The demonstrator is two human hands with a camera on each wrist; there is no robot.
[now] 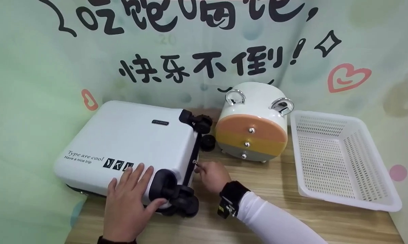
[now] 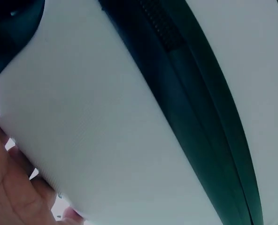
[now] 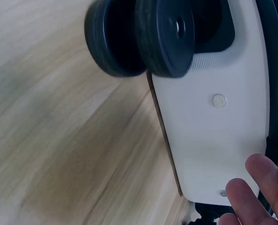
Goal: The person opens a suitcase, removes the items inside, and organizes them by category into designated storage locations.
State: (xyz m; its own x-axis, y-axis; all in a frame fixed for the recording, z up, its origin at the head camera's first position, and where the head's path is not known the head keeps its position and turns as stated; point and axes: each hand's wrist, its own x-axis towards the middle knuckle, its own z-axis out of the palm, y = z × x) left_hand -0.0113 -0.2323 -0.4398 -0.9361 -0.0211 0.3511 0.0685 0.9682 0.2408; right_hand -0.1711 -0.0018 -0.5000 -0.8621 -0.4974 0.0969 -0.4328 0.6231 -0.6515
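A white hard-shell suitcase [image 1: 129, 135] lies flat on the wooden table, its black wheels toward the right. My left hand [image 1: 131, 200] rests on its near corner with spread fingers, the thumb beside a black wheel housing [image 1: 163, 183]. At the wheel-end side, my right hand [image 1: 214, 178] pinches a small metal zipper pull [image 1: 195, 163] between thumb and forefinger. The left wrist view shows the black zipper band [image 2: 190, 108] running round the shell. In the right wrist view, fingers [image 3: 266, 180] of the right hand are beside that band, below a double wheel [image 3: 165, 40].
Behind the right hand stands a small white drawer cabinet [image 1: 258, 98] with silver ring handles and a striped front. A white perforated plastic basket [image 1: 346, 203] sits at the right. A printed cloth backdrop [image 1: 204, 44] hangs close behind everything.
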